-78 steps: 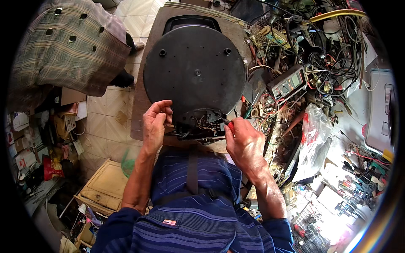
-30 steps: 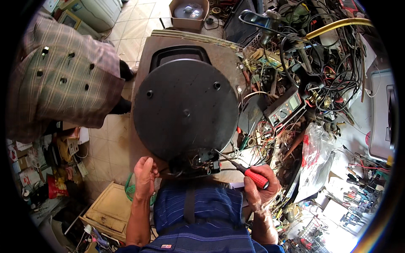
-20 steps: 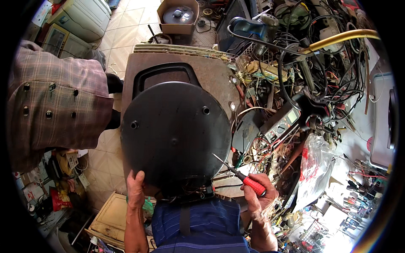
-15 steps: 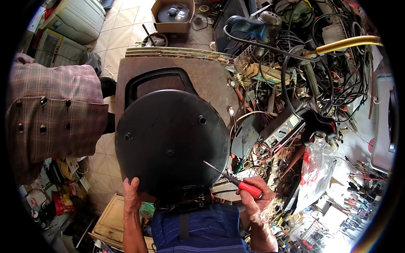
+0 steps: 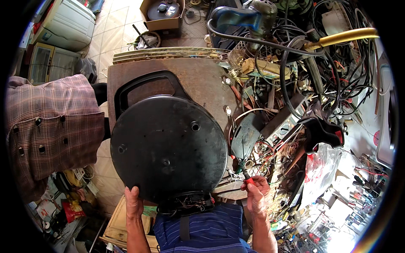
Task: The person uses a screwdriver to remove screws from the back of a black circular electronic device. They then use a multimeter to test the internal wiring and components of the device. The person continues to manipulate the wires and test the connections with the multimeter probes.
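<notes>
A round black appliance (image 5: 168, 135) with a loop handle (image 5: 174, 82) at its far side rests on the brown workbench (image 5: 198, 76) in front of me. Its flat face is up, with small round holes. At its near edge an uncovered housing (image 5: 187, 203) shows wires and small parts. My left hand (image 5: 134, 203) grips the near left rim, thumb on top and fingers hidden beneath. To the right of the disc, my right hand (image 5: 256, 195) is closed on a screwdriver (image 5: 249, 180) with a red and black handle. Its shaft points away from me, clear of the appliance.
Cables, a blue power tool (image 5: 236, 17), a grey plate (image 5: 247, 135) and loose wires crowd the bench's right side. A person in a plaid coat (image 5: 55, 130) stands at the left. A cardboard box (image 5: 163, 24) sits on the tiled floor beyond, and a wooden drawer unit (image 5: 118, 225) near my left arm.
My right hand has drawn the screwdriver right, off the disc, and its shaft has swung to point away from me. My left hand keeps its hold on the rim. The whole view has shifted slightly.
</notes>
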Motion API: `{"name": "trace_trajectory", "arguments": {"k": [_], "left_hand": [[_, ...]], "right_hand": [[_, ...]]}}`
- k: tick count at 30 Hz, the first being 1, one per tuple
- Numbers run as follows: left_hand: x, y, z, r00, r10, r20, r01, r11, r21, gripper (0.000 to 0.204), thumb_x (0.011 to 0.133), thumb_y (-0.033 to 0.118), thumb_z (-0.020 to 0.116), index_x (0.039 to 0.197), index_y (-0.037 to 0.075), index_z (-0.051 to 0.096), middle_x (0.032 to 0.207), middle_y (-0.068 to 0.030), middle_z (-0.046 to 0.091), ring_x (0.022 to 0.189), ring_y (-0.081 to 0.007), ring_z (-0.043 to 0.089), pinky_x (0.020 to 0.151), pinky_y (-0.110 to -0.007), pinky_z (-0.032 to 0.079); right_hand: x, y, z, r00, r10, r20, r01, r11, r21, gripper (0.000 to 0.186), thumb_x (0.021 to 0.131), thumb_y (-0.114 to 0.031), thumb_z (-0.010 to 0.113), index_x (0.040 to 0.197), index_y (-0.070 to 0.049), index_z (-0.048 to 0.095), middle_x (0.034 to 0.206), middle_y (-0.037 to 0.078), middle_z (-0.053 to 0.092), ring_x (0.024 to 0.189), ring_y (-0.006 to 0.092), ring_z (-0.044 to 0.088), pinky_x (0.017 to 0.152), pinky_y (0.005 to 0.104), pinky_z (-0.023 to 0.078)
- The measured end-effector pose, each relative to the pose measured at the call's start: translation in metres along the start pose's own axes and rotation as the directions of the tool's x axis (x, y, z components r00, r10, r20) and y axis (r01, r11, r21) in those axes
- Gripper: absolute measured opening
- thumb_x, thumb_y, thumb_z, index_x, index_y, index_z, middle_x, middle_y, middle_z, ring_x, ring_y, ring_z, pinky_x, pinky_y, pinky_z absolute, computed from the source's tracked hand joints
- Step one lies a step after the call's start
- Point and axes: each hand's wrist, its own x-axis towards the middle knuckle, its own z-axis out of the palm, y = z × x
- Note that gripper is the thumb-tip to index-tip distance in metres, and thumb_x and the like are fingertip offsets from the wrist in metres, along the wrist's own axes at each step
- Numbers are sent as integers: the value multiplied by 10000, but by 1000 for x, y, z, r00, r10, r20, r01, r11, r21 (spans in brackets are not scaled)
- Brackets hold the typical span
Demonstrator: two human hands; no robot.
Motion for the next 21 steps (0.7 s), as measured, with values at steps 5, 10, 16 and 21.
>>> {"name": "trace_trajectory", "arguments": {"k": [5, 10, 16, 21], "left_hand": [[-1, 0, -43, 990, -22, -143, 18, 999, -28, 539, 935, 384, 768, 1299, 28, 589, 1159, -45, 620, 968, -142, 605, 807, -303, 505], [-11, 69, 3, 951, 210, -228, -246, 958, -146, 218, 977, 87, 592, 1180, 11, 618, 1018, -40, 607, 834, -109, 562, 694, -262, 459], [-19, 69, 71, 999, 40, 15, -37, 989, -144, 160, 985, -46, 543, 1109, 10, 629, 1155, -172, 690, 950, -240, 732, 839, -340, 614], [-37, 45, 86, 987, -49, 153, 83, 972, -222, 143, 1026, 21, 599, 1166, 7, 624, 1118, -172, 706, 922, -233, 749, 781, -310, 637]], "right_hand": [[-5, -11, 13, 992, -115, -48, 114, 993, -14, 320, 879, -41, 720, 1158, 52, 594, 964, 169, 719, 791, 255, 715, 799, 377, 582], [-18, -50, 42, 946, -322, 36, 322, 929, -183, 411, 859, -181, 768, 1163, 45, 609, 929, 148, 702, 784, 232, 680, 778, 368, 554], [-52, -62, 63, 914, -215, 344, 309, 918, -249, 343, 902, -43, 736, 1218, -7, 608, 1092, 155, 695, 909, 209, 720, 873, 354, 573], [-85, -56, 64, 883, -132, 450, 327, 860, -391, 333, 828, 3, 747, 1151, 1, 666, 988, 140, 731, 899, 196, 723, 815, 326, 572]]}}
